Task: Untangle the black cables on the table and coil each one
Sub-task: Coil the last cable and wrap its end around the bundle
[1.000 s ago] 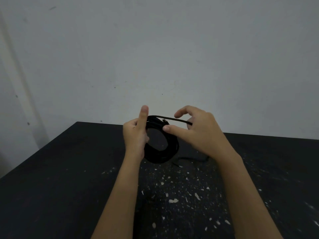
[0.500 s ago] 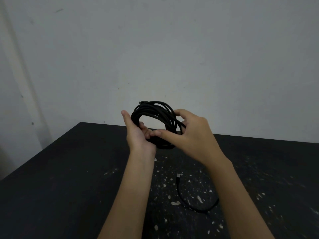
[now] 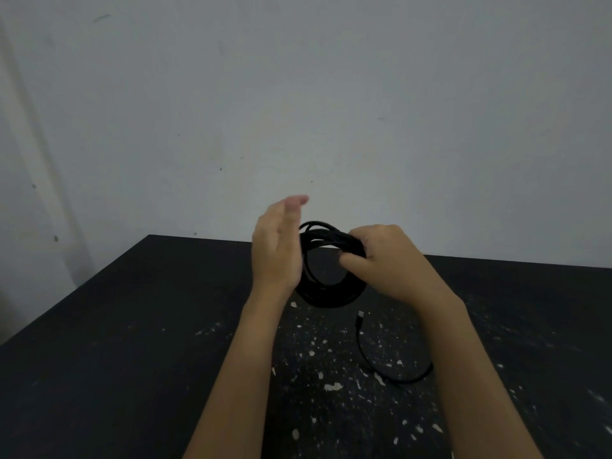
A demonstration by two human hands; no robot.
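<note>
Pale grey wall (image 3: 331, 94) fills the far half of the view, and below it lies a black table (image 3: 132, 326) speckled with white flecks (image 3: 332, 386) near the middle.

Over the far middle of the table, between the two hands, the coiled black cable (image 3: 331, 298) is held as a round ring of several turns. It stands roughly upright with its opening turned toward the camera, so it has no long axis of its own. Its loose tail (image 3: 390, 376) comes out from behind the right forearm, curves along the tabletop and runs toward the far side, ending in a plug (image 3: 360, 314) that points away from the person, just near of the ring.

Half a second earlier the ring sat higher against the wall, the left hand cupped it from below, and the right hand pinched a strand at its right side. Now the ring hangs lower, in front of the table's far edge. The tail lies about where it did.

The left hand (image 3: 276, 250) is spread flat with its fingers straight and together, palm turned right toward the ring's left side, its fingertips blurred. Whether it touches the cable cannot be told. The right hand (image 3: 387, 260) has its fingers and thumb curled round the upper right of the ring, gripping the bundled turns.
</note>
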